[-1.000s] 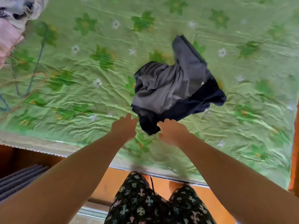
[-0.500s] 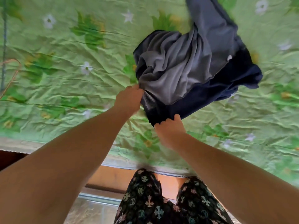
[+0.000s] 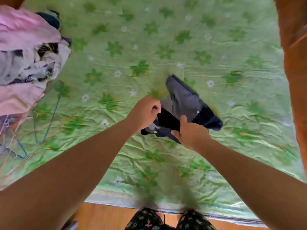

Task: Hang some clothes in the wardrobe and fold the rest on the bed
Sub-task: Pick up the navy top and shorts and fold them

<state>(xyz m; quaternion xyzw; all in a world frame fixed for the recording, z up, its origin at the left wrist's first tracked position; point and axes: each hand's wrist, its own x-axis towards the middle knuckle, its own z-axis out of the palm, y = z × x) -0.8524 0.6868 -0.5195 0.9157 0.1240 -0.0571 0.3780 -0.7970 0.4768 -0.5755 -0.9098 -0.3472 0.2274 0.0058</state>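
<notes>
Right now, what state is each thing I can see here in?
Grey and navy garment: crumpled, unfolded, near edge lifted.
Left hand: grips the garment's edge.
Right hand: pinches the garment, thumb on top.
Pile of clothes: heaped, unfolded, on the bed.
Hangers: bare, lying on the bed.

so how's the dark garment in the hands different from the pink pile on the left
The grey and navy garment is dark; the pile is pink and pale. The left hand and right hand grip the garment; nothing touches the pile. The garment is one piece mid-bed; the pile is several, at the left edge. Both lie on the green floral sheet.
</notes>
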